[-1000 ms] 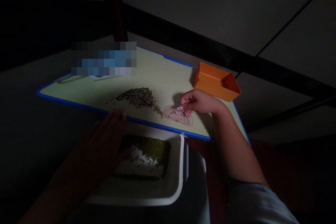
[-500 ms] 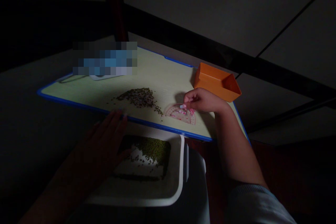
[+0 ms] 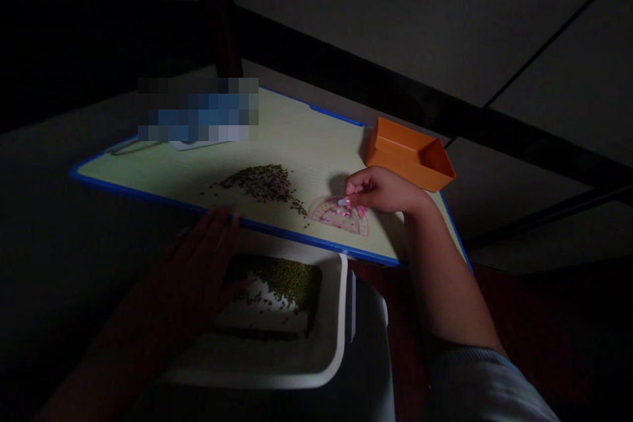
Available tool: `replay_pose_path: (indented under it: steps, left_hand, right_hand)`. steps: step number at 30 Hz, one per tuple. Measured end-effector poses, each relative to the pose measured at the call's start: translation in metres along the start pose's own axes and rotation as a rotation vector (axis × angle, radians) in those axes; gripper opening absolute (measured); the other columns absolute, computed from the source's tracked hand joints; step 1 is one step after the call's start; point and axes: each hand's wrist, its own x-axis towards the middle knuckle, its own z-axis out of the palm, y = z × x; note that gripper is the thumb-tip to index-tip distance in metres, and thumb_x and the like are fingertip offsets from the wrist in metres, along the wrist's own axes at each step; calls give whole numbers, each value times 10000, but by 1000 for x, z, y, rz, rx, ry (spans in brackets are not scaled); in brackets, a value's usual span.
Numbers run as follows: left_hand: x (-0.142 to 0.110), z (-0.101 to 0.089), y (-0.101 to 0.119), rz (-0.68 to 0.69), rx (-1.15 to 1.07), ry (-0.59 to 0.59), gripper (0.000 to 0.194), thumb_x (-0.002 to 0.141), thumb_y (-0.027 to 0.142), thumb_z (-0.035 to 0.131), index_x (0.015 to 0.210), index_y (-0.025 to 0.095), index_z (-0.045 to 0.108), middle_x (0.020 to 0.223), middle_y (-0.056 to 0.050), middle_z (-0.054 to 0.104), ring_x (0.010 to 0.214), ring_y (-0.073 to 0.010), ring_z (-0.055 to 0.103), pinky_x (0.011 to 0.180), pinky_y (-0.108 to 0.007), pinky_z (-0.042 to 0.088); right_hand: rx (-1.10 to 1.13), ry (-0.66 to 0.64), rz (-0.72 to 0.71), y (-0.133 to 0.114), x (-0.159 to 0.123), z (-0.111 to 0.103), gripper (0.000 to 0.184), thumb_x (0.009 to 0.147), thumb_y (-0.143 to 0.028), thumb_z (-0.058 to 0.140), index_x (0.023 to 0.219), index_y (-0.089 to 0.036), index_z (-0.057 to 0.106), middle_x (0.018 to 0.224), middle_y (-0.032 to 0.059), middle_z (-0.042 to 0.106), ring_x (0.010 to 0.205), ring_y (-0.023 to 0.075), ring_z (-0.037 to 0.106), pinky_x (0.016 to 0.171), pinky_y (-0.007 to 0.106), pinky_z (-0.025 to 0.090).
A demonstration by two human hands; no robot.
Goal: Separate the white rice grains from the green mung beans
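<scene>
My right hand (image 3: 380,190) pinches a clear protractor (image 3: 339,217) with pink markings, over the pale board (image 3: 316,151) with the blue rim. Left of the protractor lies a loose pile of small dark green beans (image 3: 262,183), with a few stragglers trailing toward it. In deep shadow, my left hand (image 3: 198,264) is stretched out flat, its fingertips near the board's front edge. It overlaps the left side of a white tub (image 3: 341,316) below the board. Inside that tub are more green beans (image 3: 291,280), heaped toward the far right corner; the hand hides part of it.
An orange box (image 3: 395,157) with an open top stands at the board's right end. At the back left is a blurred-out bluish item (image 3: 202,112) on a white base. A dark wall and a reddish post (image 3: 215,13) rise behind the board.
My right hand has shifted slightly to the right with the protractor, away from the bean pile, then stays nearly still. My left hand, the tub and the orange box look unchanged.
</scene>
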Motion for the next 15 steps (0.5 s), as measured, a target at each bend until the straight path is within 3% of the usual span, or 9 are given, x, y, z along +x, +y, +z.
replay_pose_path:
  steps: [8,15]
  left_hand:
    - [1,-1,0,17,7,-13,867,836,596,371,1496,172,3,1609,-170,131,1484,-310,156,1165,-523,252]
    - [0,1,-1,19,7,5,855,836,605,360,1498,168,41,1604,-166,151,1476,-318,180,1161,-528,264]
  right_hand:
    - [-46,-83,26,-1,0,-1,203,807,-331,604,689,-167,584,601,-42,563,584,83,481,611,255,343]
    - [-95,-27,64,1,2,1,184,807,-304,583,682,-169,583,585,-40,574,568,86,477,609,256,344]
